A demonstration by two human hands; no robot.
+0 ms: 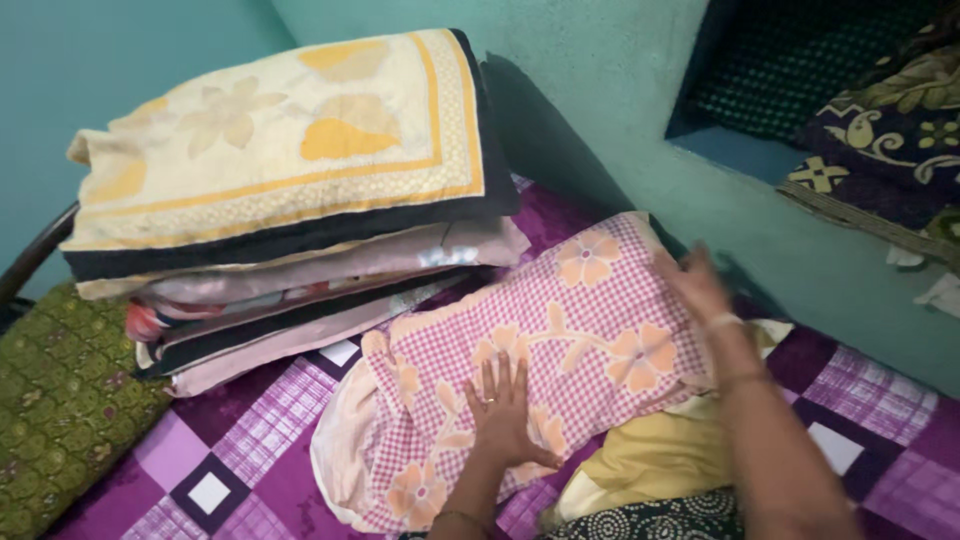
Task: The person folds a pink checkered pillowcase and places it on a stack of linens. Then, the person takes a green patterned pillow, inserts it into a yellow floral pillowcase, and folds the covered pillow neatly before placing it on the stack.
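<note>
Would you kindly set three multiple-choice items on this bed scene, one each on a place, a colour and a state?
1. Where is the stack of folded blankets?
A. beyond the pillow, by the wall
B. on the floor
C. on the person's lap

2. The checked pillow is
A. blue and white
B. pink and white with peach flowers
C. plain green

3. The left hand is
A. fisted
B. holding a cup
C. flat, fingers spread

Answers: 1 A, the stack lies at the bed's far end; 2 B, the cover shows it; 3 C, the palm lies on the pillow, while the right hand touches its far edge.
</note>
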